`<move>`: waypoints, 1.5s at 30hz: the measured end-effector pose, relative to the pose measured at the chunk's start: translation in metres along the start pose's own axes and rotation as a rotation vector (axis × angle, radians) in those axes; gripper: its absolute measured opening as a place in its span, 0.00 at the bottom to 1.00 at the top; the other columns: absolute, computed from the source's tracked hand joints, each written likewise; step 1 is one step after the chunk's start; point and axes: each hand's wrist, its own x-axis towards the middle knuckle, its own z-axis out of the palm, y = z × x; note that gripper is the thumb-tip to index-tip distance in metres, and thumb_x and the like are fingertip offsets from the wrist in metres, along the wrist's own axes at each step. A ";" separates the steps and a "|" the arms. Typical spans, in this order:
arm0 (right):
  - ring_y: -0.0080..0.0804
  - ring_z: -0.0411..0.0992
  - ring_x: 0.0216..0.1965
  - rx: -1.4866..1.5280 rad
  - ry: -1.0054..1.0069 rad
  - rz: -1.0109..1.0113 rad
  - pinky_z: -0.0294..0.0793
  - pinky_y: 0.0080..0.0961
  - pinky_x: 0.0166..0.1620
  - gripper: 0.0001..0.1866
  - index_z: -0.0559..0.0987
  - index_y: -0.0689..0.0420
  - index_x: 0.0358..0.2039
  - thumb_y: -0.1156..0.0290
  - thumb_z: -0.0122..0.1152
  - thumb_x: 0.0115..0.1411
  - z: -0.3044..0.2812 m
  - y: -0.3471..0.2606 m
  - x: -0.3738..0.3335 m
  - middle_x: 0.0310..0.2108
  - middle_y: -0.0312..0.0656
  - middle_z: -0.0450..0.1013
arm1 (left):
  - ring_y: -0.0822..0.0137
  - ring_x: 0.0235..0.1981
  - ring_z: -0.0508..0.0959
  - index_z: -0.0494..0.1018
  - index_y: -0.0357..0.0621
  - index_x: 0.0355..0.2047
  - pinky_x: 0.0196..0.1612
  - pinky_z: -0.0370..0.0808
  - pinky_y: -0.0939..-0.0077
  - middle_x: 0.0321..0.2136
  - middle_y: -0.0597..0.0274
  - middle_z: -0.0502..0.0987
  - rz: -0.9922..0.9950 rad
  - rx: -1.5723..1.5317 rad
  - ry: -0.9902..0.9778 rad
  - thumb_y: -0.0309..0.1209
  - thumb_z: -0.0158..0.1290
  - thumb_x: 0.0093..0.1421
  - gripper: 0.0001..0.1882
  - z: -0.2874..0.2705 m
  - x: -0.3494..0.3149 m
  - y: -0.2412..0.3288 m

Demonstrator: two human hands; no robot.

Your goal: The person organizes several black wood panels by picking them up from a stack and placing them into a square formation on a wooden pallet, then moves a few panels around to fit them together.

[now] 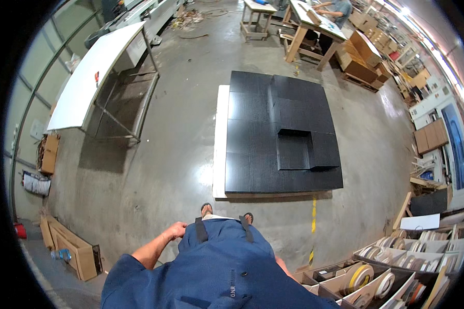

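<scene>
My left hand [177,230] hangs beside my hip against the dark blue clothing, its fingers curled in and no object showing in them. Of my right arm [283,267] only a sliver appears past my side; the right hand is hidden. In front of my feet, black flat panels [252,172] lie stacked in blocks of differing height on a pale base board [220,144]. A square recess [294,149] shows between the blocks at the right of the stack. Neither arm reaches to it.
A white-topped metal-frame table [95,77] stands at the left. Edge-band rolls [361,278] fill a divided rack at lower right. At the back, a person [337,10] works at a wooden bench [317,23], near brown panels [360,56]. A cardboard piece [72,250] leans lower left.
</scene>
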 end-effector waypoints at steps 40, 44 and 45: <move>0.50 0.62 0.54 -0.346 0.375 -0.889 0.63 0.39 0.56 0.29 0.56 0.61 0.57 0.77 0.48 0.53 -0.011 -0.070 -0.068 0.56 0.55 0.57 | 0.48 0.58 0.59 0.54 0.39 0.59 0.59 0.59 0.61 0.59 0.45 0.54 0.893 0.850 -0.355 0.42 0.54 0.49 0.39 -0.008 -0.122 0.149; 0.49 0.64 0.52 -0.368 0.496 -0.855 0.67 0.38 0.53 0.28 0.57 0.62 0.55 0.78 0.49 0.52 -0.007 -0.053 -0.073 0.54 0.54 0.59 | 0.48 0.57 0.61 0.52 0.37 0.59 0.58 0.61 0.60 0.58 0.44 0.55 0.982 0.894 -0.409 0.42 0.53 0.50 0.40 0.002 -0.110 0.164; 0.49 0.64 0.52 -0.365 0.499 -0.855 0.67 0.38 0.53 0.28 0.57 0.62 0.55 0.78 0.49 0.52 -0.009 -0.048 -0.075 0.54 0.54 0.59 | 0.47 0.56 0.62 0.52 0.36 0.59 0.57 0.62 0.60 0.58 0.44 0.56 0.968 0.925 -0.425 0.42 0.53 0.50 0.40 0.006 -0.110 0.171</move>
